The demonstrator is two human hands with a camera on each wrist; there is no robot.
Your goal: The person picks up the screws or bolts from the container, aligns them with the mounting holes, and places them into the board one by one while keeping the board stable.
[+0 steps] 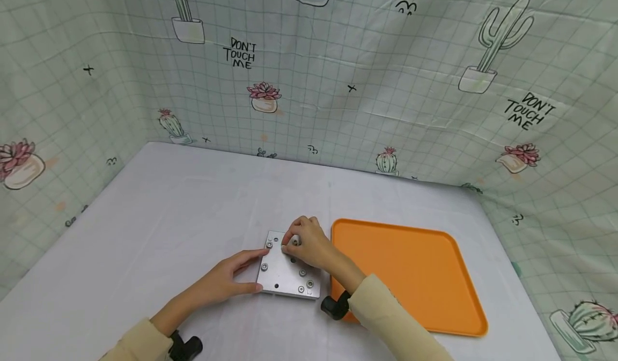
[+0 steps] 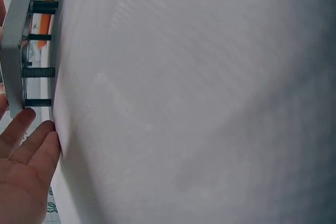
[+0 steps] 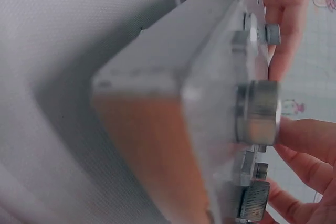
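A silver metal plate lies on the table with several socket-head bolts standing in its top. In the left wrist view, threaded bolt shanks stick out beneath the plate. My left hand touches the plate's left edge, its thumb near the front corner and forefinger farther back, both fairly straight. Over the plate's far part, my right hand has its thumb and forefinger bent together, pinching what looks like a bolt; the fingers largely cover it. In the right wrist view a large bolt head partly hides those fingers.
Right of the plate, an orange tray lies close by, with the right forearm over its left side. A white cloth covers the table. Behind it hangs a cactus-print curtain.
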